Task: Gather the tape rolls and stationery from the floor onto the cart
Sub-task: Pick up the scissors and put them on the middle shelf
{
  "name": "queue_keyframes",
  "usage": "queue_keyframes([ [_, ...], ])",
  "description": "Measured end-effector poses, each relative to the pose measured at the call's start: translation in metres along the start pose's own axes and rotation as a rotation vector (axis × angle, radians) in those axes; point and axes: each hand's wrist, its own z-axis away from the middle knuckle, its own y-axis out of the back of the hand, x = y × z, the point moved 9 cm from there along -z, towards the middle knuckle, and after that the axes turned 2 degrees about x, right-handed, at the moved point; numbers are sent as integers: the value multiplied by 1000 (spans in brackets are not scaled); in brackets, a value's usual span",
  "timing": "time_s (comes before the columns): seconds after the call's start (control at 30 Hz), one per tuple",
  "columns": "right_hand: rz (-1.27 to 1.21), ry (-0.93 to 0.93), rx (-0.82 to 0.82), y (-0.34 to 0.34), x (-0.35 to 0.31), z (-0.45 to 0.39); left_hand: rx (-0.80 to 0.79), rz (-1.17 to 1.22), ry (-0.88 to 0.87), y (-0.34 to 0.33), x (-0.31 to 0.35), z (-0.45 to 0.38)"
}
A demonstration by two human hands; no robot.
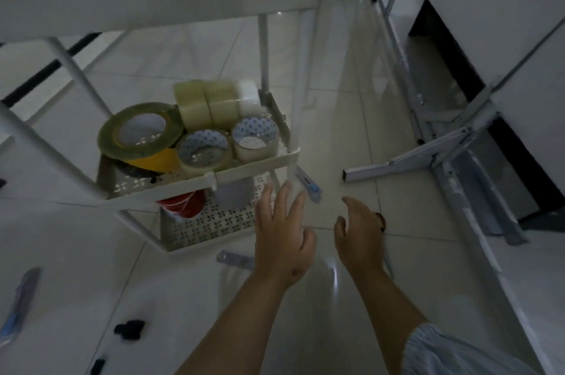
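A white three-tier cart (253,164) stands on the tiled floor. Its middle shelf holds several tape rolls: a large olive and yellow roll (139,133), clear rolls with blue-patterned cores (204,151), and upright tan rolls (208,104). The bottom shelf carries a red roll (183,206). My left hand (282,232) is stretched out with fingers spread, just right of the bottom shelf. My right hand (357,237) hovers open beside it. A blue-and-white utility knife (308,186) lies on the floor just beyond my left fingertips. A small clear item (235,259) lies by my left wrist.
A blue utility knife (21,303) lies at the far left on the floor. Black binder clips (130,328) sit at lower left. Grey metal table legs (428,154) cross the floor at the right, under white furniture. A dark-handled object (381,222) shows behind my right hand.
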Motion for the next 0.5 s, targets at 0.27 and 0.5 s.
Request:
queue_keyframes([
  [0.27, 71, -315, -108, -9, 133, 27, -369, 114, -8, -131, 22, 45],
  [0.5, 94, -425, -201, -50, 211, 42, -625, 97, 9, -214, 11, 52],
])
